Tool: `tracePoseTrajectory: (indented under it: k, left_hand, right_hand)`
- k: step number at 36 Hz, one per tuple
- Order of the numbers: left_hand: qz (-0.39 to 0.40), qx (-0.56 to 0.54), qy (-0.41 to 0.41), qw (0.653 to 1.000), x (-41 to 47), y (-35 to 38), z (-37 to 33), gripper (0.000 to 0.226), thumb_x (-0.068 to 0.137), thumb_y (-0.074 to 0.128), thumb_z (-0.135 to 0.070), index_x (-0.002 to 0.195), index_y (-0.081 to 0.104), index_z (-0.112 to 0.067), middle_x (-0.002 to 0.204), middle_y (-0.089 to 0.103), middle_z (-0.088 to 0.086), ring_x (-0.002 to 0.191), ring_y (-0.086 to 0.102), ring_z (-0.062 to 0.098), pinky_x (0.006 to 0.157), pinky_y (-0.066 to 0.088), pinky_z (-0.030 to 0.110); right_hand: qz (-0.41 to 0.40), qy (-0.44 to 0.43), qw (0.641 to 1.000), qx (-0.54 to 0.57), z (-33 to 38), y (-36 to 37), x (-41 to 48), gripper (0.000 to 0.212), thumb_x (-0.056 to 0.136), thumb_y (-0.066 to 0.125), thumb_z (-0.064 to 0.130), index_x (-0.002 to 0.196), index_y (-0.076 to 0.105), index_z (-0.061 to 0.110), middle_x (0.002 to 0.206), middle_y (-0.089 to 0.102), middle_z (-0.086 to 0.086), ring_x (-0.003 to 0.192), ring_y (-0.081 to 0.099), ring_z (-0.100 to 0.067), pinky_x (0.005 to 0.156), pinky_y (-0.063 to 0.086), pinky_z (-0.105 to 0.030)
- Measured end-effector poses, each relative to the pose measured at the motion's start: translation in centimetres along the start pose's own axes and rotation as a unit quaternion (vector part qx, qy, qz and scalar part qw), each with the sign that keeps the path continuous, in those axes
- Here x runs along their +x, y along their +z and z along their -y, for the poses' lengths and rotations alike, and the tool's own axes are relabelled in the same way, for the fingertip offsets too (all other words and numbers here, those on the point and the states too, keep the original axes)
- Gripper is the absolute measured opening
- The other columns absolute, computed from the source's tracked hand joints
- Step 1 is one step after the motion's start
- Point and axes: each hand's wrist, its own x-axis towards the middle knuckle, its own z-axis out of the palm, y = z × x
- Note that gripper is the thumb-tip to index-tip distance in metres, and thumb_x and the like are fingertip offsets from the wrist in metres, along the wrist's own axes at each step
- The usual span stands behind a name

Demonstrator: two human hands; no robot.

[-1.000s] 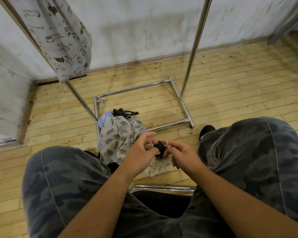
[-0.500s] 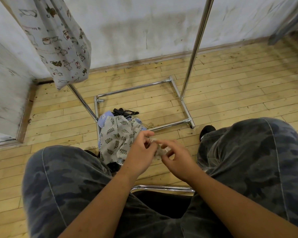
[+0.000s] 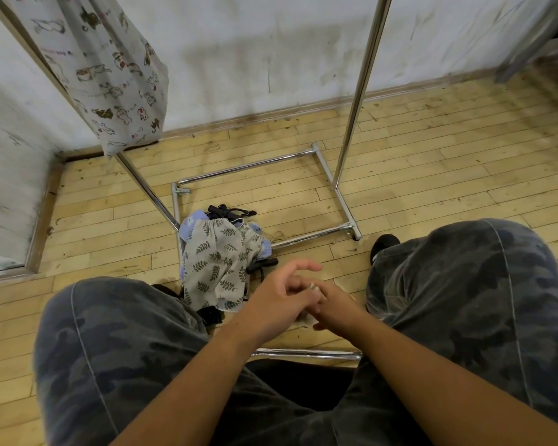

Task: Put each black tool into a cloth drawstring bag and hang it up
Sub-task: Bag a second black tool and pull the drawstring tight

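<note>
Since it is thin cloth round one small hard tool, the bag (image 3: 313, 286) should handle as light and floppy, with no shape of its own. I judge the cord at its neck the best place to take hold: a pull there closes the mouth and leaves a loop for the rack (image 3: 351, 123). The bag sits between the knees, above the floor (image 3: 432, 175), almost buried between the hands. The right hand (image 3: 334, 305) is curled round it from below. The left hand (image 3: 279, 296) lies over the top, forefinger straight and the other fingers bent; whether it pinches cloth or cord I cannot tell. A second ago the tool showed black at the open mouth, with the cords drawn apart. Now it is out of sight and the hands have closed together.
</note>
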Motion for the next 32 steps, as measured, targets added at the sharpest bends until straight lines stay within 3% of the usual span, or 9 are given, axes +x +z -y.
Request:
tracePoseTrajectory:
  k: [4,8,11,13,19,21,24,28,32]
  left_hand:
    - [0.018,0.021,0.018,0.999,-0.1,0.6,-0.1,0.035,0.094,0.069,-0.015,0.119,0.062,-0.037,0.084,0.075,0.006,0.090,0.074,0.024,0.088,0.061,0.039]
    - [0.024,0.038,0.031,0.999,-0.1,0.6,-0.1,0.034,0.092,0.072,-0.013,0.117,0.061,-0.034,0.082,0.073,0.010,0.084,0.074,0.019,0.091,0.060,0.046]
    - [0.015,0.045,0.033,0.998,0.2,0.0,-0.3,0.036,0.092,0.071,-0.012,0.119,0.059,-0.032,0.086,0.075,0.006,0.087,0.075,0.017,0.092,0.060,0.047]
    - [0.005,0.064,0.035,0.997,0.3,-0.5,-0.4,0.038,0.092,0.070,-0.010,0.120,0.058,-0.033,0.089,0.075,0.002,0.089,0.074,0.017,0.088,0.062,0.043]
    - [0.002,0.064,0.047,0.997,-0.3,-1.4,-1.6,0.039,0.093,0.065,-0.005,0.121,0.059,-0.031,0.078,0.066,-0.002,0.077,0.068,0.007,0.069,0.054,0.018]
    - [0.000,0.071,0.049,0.996,-0.4,-1.8,-2.2,0.039,0.094,0.064,-0.007,0.120,0.059,-0.035,0.075,0.064,-0.008,0.072,0.063,0.006,0.066,0.051,0.020]
    - [-0.016,0.075,0.058,0.995,-0.3,-2.9,-3.3,0.041,0.094,0.065,-0.009,0.118,0.060,-0.041,0.086,0.067,0.009,0.077,0.062,0.014,0.073,0.052,0.031]
    - [-0.019,0.086,0.052,0.995,-0.8,-4.4,-5.7,0.043,0.095,0.064,-0.008,0.124,0.058,-0.040,0.089,0.072,-0.002,0.081,0.066,0.009,0.081,0.050,0.026]
    - [-0.021,0.104,0.069,0.992,-1.7,-5.5,-8.7,0.049,0.092,0.061,-0.008,0.125,0.057,-0.043,0.083,0.070,-0.008,0.075,0.062,0.003,0.082,0.050,0.028]
  right_hand:
    - [0.001,-0.028,0.991,-0.129,-1.1,-0.1,1.1,0.043,0.092,0.060,0.024,0.084,0.058,0.066,0.088,0.070,0.011,0.081,0.066,-0.012,0.081,0.061,-0.049]
    - [-0.006,-0.043,0.984,-0.175,-1.5,-0.4,1.9,0.046,0.090,0.063,0.029,0.090,0.051,0.074,0.096,0.069,0.013,0.088,0.065,-0.008,0.083,0.060,-0.037]
    - [-0.022,-0.039,0.994,-0.104,-0.4,-0.5,1.2,0.040,0.093,0.062,0.025,0.113,0.061,0.060,0.101,0.072,0.012,0.088,0.066,-0.003,0.074,0.056,-0.024]
    - [-0.025,-0.048,0.996,-0.073,-0.2,-0.3,1.0,0.037,0.093,0.063,0.020,0.108,0.065,0.054,0.097,0.072,0.012,0.083,0.066,0.003,0.066,0.050,-0.015]
    - [-0.058,-0.115,0.992,-0.012,0.6,-0.3,0.2,0.053,0.090,0.070,0.009,0.133,0.065,0.040,0.132,0.055,0.017,0.110,0.061,-0.002,0.095,0.056,-0.029]
    - [-0.065,-0.153,0.986,0.006,1.7,-0.7,-0.2,0.051,0.092,0.067,0.002,0.134,0.067,0.033,0.132,0.056,0.015,0.105,0.060,0.003,0.089,0.054,-0.023]
    - [-0.074,-0.190,0.979,0.019,3.7,-1.7,-0.5,0.033,0.096,0.065,0.003,0.121,0.074,0.023,0.131,0.060,0.012,0.104,0.060,0.006,0.082,0.050,-0.015]
    - [-0.034,-0.193,0.981,-0.011,6.5,-2.9,-0.9,0.028,0.102,0.060,0.022,0.125,0.065,0.037,0.127,0.062,0.017,0.092,0.062,0.000,0.084,0.055,-0.028]
    - [0.040,-0.241,0.969,-0.038,10.2,-3.2,-1.7,0.037,0.104,0.058,0.020,0.134,0.058,0.042,0.124,0.063,0.020,0.096,0.060,-0.001,0.083,0.049,-0.022]
